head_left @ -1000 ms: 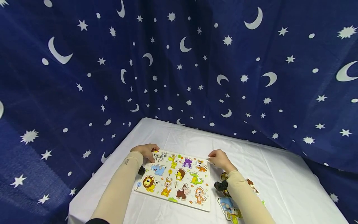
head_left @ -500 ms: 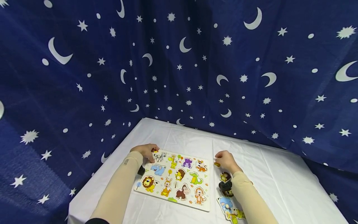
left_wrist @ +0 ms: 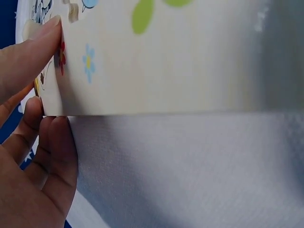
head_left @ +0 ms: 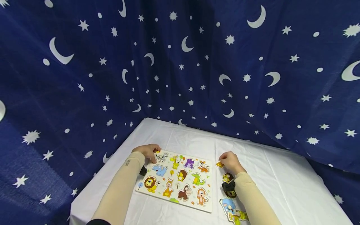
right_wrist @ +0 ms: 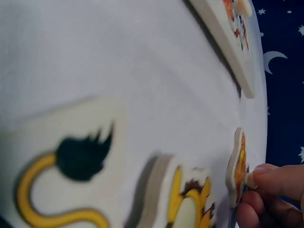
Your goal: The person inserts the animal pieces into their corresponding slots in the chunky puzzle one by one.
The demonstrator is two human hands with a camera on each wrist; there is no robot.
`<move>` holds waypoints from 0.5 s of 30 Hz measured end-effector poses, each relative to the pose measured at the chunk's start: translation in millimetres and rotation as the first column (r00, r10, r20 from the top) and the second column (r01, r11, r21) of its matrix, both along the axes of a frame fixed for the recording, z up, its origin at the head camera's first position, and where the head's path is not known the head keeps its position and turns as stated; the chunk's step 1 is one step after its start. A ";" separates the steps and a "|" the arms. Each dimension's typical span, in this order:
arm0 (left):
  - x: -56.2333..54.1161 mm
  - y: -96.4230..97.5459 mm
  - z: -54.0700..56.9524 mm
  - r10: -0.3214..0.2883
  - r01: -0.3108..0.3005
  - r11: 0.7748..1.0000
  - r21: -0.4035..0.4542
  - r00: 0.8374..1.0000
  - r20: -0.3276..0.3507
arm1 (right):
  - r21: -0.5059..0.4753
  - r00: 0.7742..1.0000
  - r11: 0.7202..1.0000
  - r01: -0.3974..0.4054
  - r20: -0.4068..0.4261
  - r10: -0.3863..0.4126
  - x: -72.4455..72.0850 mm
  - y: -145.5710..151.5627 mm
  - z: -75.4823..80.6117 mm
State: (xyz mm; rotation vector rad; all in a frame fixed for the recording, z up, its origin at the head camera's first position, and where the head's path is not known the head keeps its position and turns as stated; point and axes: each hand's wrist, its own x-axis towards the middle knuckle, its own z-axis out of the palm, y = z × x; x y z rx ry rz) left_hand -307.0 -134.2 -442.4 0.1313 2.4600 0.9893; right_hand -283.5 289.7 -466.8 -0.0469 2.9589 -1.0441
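Observation:
My left hand (head_left: 147, 151) holds the far left corner of a wooden animal puzzle board (head_left: 153, 194). In the left wrist view the thumb (left_wrist: 45, 35) presses on its face while the fingers curl at its edge. To the right of the board, my right hand (head_left: 230, 161) pinches the small knob of an orange-and-yellow puzzle piece (head_left: 219, 164). Seen from the right wrist, that piece (right_wrist: 236, 168) stands close over the cloth, its picture facing the fingers. Nearer the body lie a hedgehog piece (head_left: 227, 177) and a lion piece (head_left: 230, 193), partly hidden by the black wrist camera.
A blue elephant piece (head_left: 227, 204) and a giraffe piece (head_left: 234, 218) overlap near the front, beside the right forearm. White cloth (head_left: 191, 140) covers the table. A dark blue curtain (head_left: 180, 56) with moons and stars hangs behind it.
My right hand has moved right, away from the board's far right corner, and now pinches the orange-and-yellow puzzle piece on that side. The left hand has stayed on the board.

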 end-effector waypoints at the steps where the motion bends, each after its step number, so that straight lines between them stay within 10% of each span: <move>1: -0.7 0.2 -0.2 -0.003 0.003 1.000 0.000 1.000 0.001 | 0.001 1.000 1.000 0.000 0.000 0.000 0.5 1.3 -0.4; 15: -2.6 0.7 -0.5 -0.043 0.043 0.999 -0.025 0.999 -0.014 | 0.013 0.999 0.999 -0.042 -0.028 0.042 0.6 6.6 -6.3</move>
